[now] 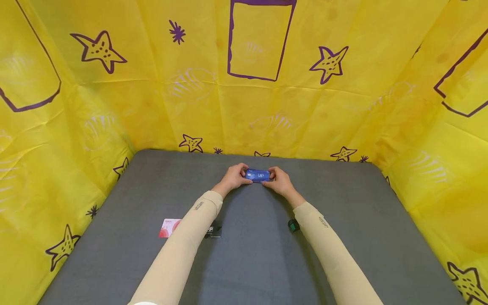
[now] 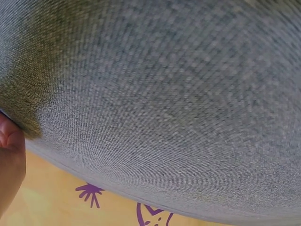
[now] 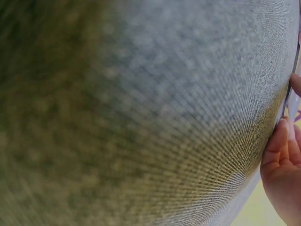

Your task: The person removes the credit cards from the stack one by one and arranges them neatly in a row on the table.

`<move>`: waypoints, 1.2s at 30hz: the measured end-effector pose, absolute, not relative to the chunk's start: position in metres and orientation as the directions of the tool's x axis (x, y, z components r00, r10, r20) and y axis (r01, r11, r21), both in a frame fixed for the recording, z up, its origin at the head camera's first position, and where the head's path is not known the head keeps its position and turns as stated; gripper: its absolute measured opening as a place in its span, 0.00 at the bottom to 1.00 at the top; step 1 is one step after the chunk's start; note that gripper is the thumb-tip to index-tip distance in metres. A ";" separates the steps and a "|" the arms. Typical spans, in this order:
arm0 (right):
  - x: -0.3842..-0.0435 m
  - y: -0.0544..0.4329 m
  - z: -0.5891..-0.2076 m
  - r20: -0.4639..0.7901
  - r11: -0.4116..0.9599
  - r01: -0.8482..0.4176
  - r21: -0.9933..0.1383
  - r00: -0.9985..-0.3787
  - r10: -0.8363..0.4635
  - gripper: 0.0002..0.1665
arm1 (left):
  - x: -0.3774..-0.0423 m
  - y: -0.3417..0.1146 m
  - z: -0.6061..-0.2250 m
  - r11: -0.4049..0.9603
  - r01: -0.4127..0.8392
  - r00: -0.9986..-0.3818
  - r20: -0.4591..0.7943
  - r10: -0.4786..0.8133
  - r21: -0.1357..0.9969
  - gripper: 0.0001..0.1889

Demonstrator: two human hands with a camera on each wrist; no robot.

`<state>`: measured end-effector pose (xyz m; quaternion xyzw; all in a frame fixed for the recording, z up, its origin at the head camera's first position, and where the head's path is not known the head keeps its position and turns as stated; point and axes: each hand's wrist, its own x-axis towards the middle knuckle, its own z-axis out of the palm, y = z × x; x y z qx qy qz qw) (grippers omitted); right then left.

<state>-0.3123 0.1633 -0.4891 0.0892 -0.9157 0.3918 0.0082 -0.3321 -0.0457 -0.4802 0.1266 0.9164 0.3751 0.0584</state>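
Note:
A blue card (image 1: 258,176) marked "VIP" lies near the far edge of the grey table, in the head view. My left hand (image 1: 234,176) pinches its left end between thumb and fingers. At the opposite end, my right hand (image 1: 281,181) pinches the card the same way. Only part of the left hand (image 2: 11,162) enters the left wrist view, at the left border. In the right wrist view the right hand (image 3: 284,165) shows at the right border, with the card seen thin and edge-on by the fingertips.
Left of centre on the grey table (image 1: 251,254) lie a pink and white card (image 1: 167,228) and a black card (image 1: 216,230), both partly covered by the left forearm. A small black and green object (image 1: 293,225) sits beside the right sleeve. Yellow patterned cloth (image 1: 259,114) hangs behind and at both sides.

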 end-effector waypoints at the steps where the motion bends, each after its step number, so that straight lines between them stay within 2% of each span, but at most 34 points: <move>1: -0.312 0.163 -0.489 0.086 0.672 -0.169 -0.721 -0.984 -0.155 0.32 | -0.332 -0.046 -0.480 0.685 0.192 -0.961 -0.008 0.278 0.703 0.28; 18: -0.308 0.163 -0.490 0.102 0.658 -0.175 -0.733 -0.984 -0.149 0.35 | -0.327 -0.047 -0.480 0.663 0.226 -0.954 0.024 0.299 0.713 0.28; 36: -0.292 0.166 -0.485 0.103 0.639 -0.196 -0.744 -0.978 -0.180 0.35 | -0.314 -0.052 -0.471 0.677 0.316 -0.928 0.068 0.367 0.665 0.29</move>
